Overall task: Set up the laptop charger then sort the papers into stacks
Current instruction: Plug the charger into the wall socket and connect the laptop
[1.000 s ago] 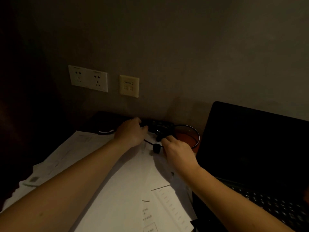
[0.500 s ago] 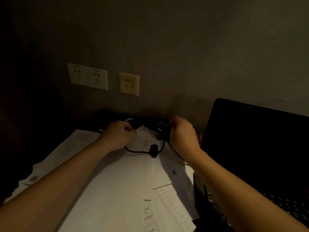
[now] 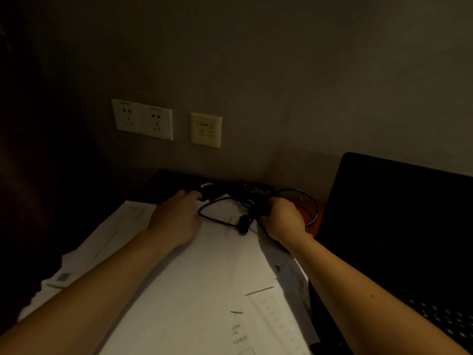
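The room is dim. A black charger cable [image 3: 217, 213] loops over white papers [image 3: 204, 278] spread across the desk. My left hand [image 3: 176, 219] grips one end of the cable near a dark plug at the back of the desk. My right hand [image 3: 281, 219] holds the other bundled part of the cable, fingers curled round it. A small black ferrite or strap piece [image 3: 243, 222] hangs on the cable between the two hands. An open black laptop [image 3: 396, 226] stands at the right. A white double wall socket [image 3: 142, 119] sits above the desk.
A beige data wall plate [image 3: 206, 129] is beside the socket. A round glass dish with a reddish bottom [image 3: 305, 208] sits behind my right hand, next to the laptop. A dark flat object [image 3: 166, 185] lies along the wall. The desk's left side falls into shadow.
My hands have drawn apart, left hand leftward and right hand rightward toward the glass dish, and the cable now lies stretched in a loop between them.
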